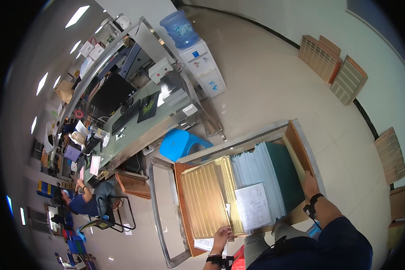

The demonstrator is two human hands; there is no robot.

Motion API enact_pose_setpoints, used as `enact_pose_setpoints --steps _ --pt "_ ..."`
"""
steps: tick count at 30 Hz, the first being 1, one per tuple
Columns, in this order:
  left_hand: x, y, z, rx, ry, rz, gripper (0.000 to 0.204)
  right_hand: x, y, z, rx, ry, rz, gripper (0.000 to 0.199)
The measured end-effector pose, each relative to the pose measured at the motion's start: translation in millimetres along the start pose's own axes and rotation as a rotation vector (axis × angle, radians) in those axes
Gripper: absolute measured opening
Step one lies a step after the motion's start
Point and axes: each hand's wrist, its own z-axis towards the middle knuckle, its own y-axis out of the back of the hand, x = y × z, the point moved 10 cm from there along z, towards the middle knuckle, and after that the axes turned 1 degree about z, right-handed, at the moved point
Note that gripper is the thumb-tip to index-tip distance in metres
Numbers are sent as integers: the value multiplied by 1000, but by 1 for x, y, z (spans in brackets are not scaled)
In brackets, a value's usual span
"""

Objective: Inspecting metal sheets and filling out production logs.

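Observation:
In front of me stands a trolley (303,150) with wooden end boards and a metal frame. Inside it, golden grid-patterned panels (202,198) lie toward the left. Beside them is a packed row of thin pale-blue sheets (256,166), with a dark green sheet (283,175) at its right end. A white printed paper (253,206) lies over the near part of the row. My left hand (222,235) is closed at the panels' near edge, and what its fingers pinch is too small to tell. My right hand (310,185) grips the trolley's right end board.
A blue plastic stool (180,144) stands just beyond the trolley. Farther back are a glass-topped desk (139,135) and a water dispenser (202,65). Grid boards (319,56) lean on the right wall. Another person (87,202) sits at the far left.

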Motion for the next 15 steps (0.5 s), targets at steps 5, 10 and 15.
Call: enact_pose_setpoints --steps 5,10,15 --pt "-36 -4 41 56 -178 328 19 -8 28 7 -63 -66 7 27" --pt "-133 -51 27 122 -842 1049 18 17 105 -31 -293 66 -2 27" --pt "-118 -89 32 502 -1174 1647 29 78 208 -95 -314 151 65 24"
